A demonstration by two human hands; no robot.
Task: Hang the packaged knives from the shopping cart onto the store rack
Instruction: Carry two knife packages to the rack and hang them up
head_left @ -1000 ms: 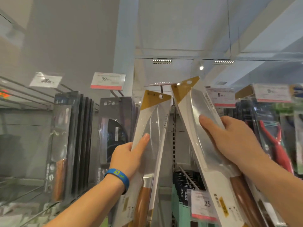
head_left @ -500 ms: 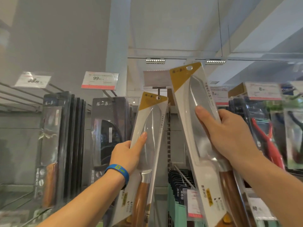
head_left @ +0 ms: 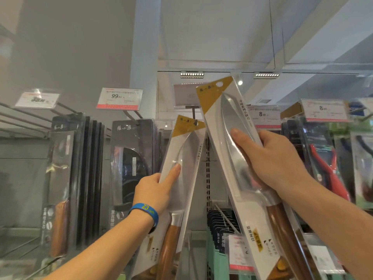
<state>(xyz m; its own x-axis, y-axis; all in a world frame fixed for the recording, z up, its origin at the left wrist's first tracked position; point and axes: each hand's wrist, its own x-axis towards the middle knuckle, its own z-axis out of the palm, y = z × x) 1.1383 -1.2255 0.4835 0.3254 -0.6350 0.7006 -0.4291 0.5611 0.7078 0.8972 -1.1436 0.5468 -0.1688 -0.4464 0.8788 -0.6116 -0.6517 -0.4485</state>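
Up at the rack (head_left: 207,168), your left hand (head_left: 155,190) grips one knife pack (head_left: 181,158), its hole at the hook (head_left: 194,118); your right hand (head_left: 276,162) grips a second pack (head_left: 228,122), tilted just beside it. Both look light, stiff and slick, so hold mid-card over the blade.

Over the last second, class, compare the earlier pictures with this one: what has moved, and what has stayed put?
The right hand has lifted its knife pack so its hanging hole now sits above the hook, then edged it left. Nothing was let go. The left hand still holds the other knife pack, which stays on the hook.
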